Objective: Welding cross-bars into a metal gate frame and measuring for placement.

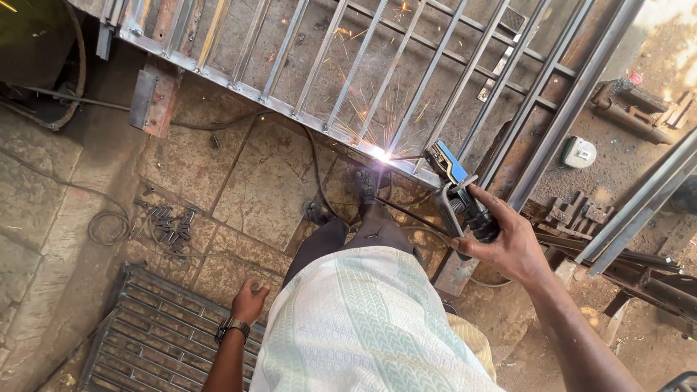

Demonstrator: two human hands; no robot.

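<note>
My right hand [508, 243] grips a black and blue welding electrode holder [457, 192]. Its rod reaches left to a bright arc [380, 153] on the bottom rail of a steel bar grille [290, 101], and sparks fly upward from that spot. My left hand [249, 300], with a watch on the wrist, hangs loosely curled at my side and holds nothing. It hovers above a smaller grille [152, 337] that lies flat on the ground. My shoe [363, 185] stands just below the arc.
Cables [109, 225] trail over the stone floor. Several short metal pieces [170, 221] lie in a heap at left. Steel bars and angle scraps [624, 247] are stacked at right, near a white round object [579, 152] and a rusty clamp [632, 105].
</note>
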